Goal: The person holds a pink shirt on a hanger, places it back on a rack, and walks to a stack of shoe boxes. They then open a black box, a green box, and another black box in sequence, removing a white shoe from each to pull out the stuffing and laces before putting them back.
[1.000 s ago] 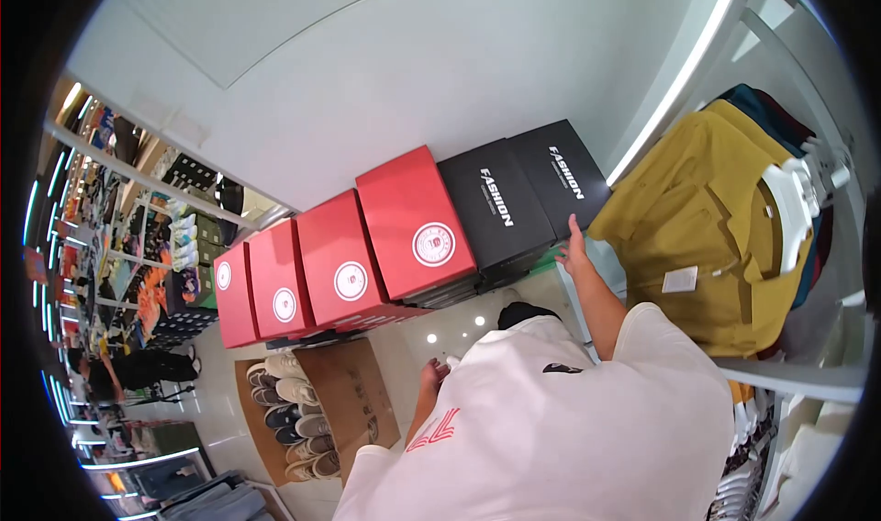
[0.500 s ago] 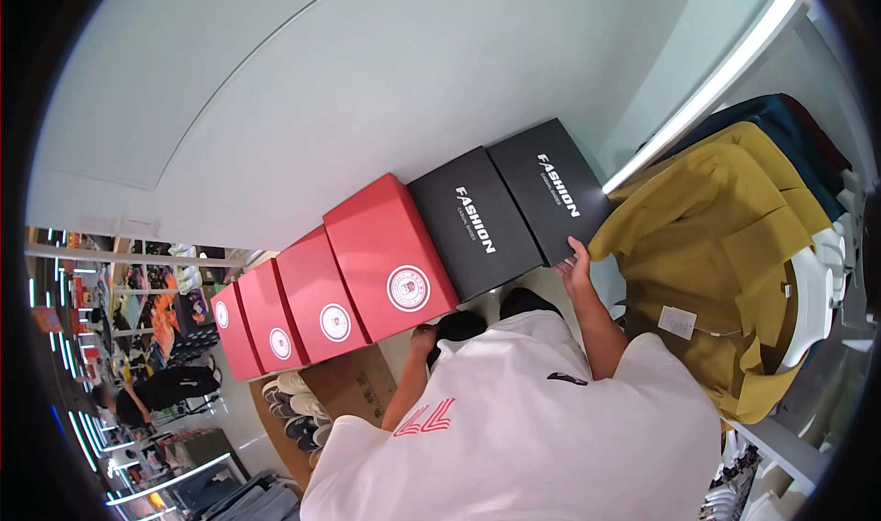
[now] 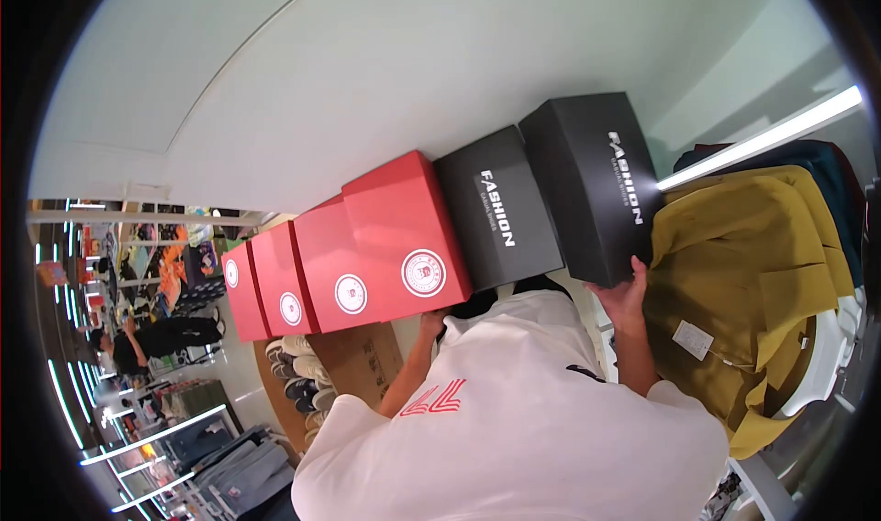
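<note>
Several shoe boxes stand in a slanting row against the white wall. My right hand [image 3: 626, 291] grips the lower edge of the end black box [image 3: 596, 181], which is tilted and set apart from the second black box [image 3: 503, 218]. A white "FASHION" print shows on both. My left hand [image 3: 433, 323] is at the lower edge of the largest red box [image 3: 404, 227], fingers partly hidden beneath it. Further left are more red boxes [image 3: 277, 268] with round white logos.
Mustard garments [image 3: 743, 273] with a white tag [image 3: 693, 339] hang at the right beside a light bar [image 3: 771, 135]. Shoes [image 3: 301, 374] lie on a brown surface below the red boxes. A person in black [image 3: 165, 339] is at the far left, near clothes racks.
The end black box has tilted and moved away from its neighbour, with my right hand at its lower edge. The view has shifted, and my left hand stays near the red box.
</note>
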Action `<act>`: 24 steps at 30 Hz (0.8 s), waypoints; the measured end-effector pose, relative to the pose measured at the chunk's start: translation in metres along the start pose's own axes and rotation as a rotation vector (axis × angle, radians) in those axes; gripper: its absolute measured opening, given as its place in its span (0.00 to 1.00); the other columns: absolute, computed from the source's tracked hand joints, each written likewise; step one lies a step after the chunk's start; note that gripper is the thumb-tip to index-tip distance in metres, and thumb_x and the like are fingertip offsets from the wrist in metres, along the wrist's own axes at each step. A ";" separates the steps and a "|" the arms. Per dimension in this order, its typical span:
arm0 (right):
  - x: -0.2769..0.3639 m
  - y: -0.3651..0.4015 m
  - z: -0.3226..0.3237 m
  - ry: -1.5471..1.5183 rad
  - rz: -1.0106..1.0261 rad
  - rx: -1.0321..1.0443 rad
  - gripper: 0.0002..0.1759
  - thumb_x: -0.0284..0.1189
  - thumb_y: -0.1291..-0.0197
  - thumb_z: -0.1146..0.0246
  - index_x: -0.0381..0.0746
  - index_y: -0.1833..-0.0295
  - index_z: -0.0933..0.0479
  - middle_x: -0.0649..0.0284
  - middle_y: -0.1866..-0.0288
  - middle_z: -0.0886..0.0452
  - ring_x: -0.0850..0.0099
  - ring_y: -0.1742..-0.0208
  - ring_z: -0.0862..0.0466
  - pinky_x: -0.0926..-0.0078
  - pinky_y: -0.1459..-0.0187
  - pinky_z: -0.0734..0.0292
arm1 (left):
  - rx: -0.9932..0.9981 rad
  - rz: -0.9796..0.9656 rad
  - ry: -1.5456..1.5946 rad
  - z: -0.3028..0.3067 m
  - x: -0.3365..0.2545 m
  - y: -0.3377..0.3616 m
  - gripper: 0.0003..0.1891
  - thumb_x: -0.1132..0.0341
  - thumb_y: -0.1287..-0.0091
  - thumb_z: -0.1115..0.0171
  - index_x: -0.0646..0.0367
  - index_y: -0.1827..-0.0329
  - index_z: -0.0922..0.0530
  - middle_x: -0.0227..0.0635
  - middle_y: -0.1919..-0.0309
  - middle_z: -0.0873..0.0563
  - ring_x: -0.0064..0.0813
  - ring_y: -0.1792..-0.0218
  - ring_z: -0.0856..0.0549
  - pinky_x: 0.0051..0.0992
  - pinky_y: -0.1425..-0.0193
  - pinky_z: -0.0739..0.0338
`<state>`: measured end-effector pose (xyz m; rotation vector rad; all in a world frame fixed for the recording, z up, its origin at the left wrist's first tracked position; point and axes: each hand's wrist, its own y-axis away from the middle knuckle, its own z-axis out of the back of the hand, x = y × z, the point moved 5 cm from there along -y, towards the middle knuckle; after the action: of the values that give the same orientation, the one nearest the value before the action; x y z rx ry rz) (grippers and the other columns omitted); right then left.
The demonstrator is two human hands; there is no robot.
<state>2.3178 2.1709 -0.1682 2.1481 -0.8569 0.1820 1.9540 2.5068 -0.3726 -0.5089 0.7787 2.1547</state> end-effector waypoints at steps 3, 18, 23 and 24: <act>0.009 0.000 -0.003 -0.022 0.046 0.166 0.44 0.52 0.39 0.35 0.43 0.22 0.35 0.59 0.24 0.28 0.56 0.24 0.29 0.45 0.24 0.37 | -0.029 -0.088 -0.058 0.010 -0.016 0.000 0.17 0.56 0.31 0.35 0.50 0.43 0.13 0.42 0.41 0.13 0.46 0.39 0.16 0.42 0.35 0.22; -0.015 -0.028 -0.103 0.436 -0.208 0.527 0.38 0.41 0.41 0.34 0.31 0.28 0.30 0.50 0.34 0.20 0.58 0.36 0.17 0.61 0.33 0.23 | -0.416 0.156 1.064 0.295 -0.167 0.073 0.31 0.45 0.19 0.54 0.66 0.36 0.20 0.44 0.41 0.15 0.36 0.36 0.19 0.40 0.29 0.28; -0.064 -0.030 -0.221 0.903 -0.136 0.583 0.42 0.49 0.37 0.35 0.31 0.26 0.31 0.48 0.35 0.19 0.59 0.34 0.19 0.67 0.31 0.28 | -0.578 0.038 1.353 0.305 -0.172 0.079 0.34 0.43 0.22 0.49 0.64 0.26 0.30 0.41 0.28 0.26 0.37 0.26 0.30 0.41 0.21 0.40; -0.074 -0.031 -0.228 0.909 -0.134 0.577 0.42 0.49 0.37 0.35 0.31 0.26 0.31 0.48 0.35 0.19 0.59 0.34 0.19 0.67 0.31 0.28 | -0.646 0.212 1.321 0.295 -0.161 0.077 0.35 0.43 0.23 0.47 0.64 0.25 0.30 0.41 0.29 0.25 0.38 0.27 0.29 0.41 0.22 0.39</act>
<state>2.3149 2.3883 -0.0640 2.2407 -0.1172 1.3440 1.9635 2.5801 -0.0358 -2.3874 0.7361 2.0320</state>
